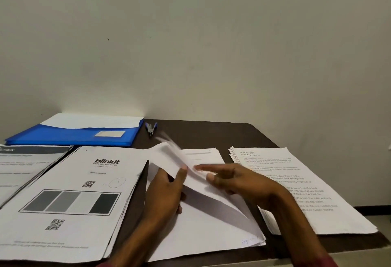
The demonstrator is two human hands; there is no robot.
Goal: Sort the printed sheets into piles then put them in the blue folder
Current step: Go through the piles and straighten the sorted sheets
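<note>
Several piles of printed sheets lie on a dark table. The middle pile [211,230] is under both hands. My left hand [167,190] pinches the lifted top sheets [167,156], which curl up and blur. My right hand [237,180] lies flat over the pile with its fingers spread, pointing left and touching the raised sheets. A "blinkit" pile [69,201] lies to the left, a text pile [306,192] to the right, and a dark-headed pile [23,165] at the far left. The blue folder [72,135] lies at the back left with white paper in it.
A small blue stapler [151,128] sits behind the middle pile, next to the folder's right edge. The dark table [211,133] ends at a plain wall at the back. Its right edge falls away past the text pile.
</note>
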